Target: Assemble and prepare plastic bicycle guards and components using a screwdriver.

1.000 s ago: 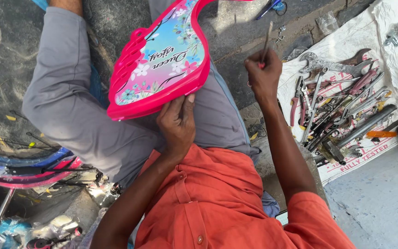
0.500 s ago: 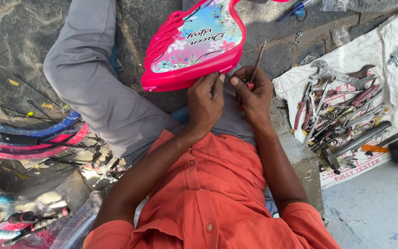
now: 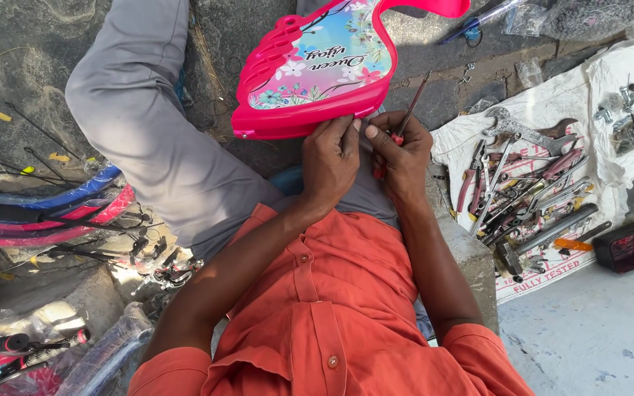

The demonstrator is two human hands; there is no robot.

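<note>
1. Pink plastic panel [image 3: 317,73] rests on the lap, long axis left–right, just far of both hands.
2. Left hand [image 3: 329,158] pinches the panel's near edge.
3. Right hand [image 3: 403,154] is clamped on a screwdriver [image 3: 409,110], shaft pointing far-right, beside the panel's right end.

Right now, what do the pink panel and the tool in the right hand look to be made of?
Pink panel: likely moulded plastic, glossy, with a printed flower decal. Tool in the right hand: thin dark shaft, probably metal; the reddish handle may be plastic, mostly hidden.

Tool heap [image 3: 530,198] right; bare pavement [image 3: 588,330] beside
</note>
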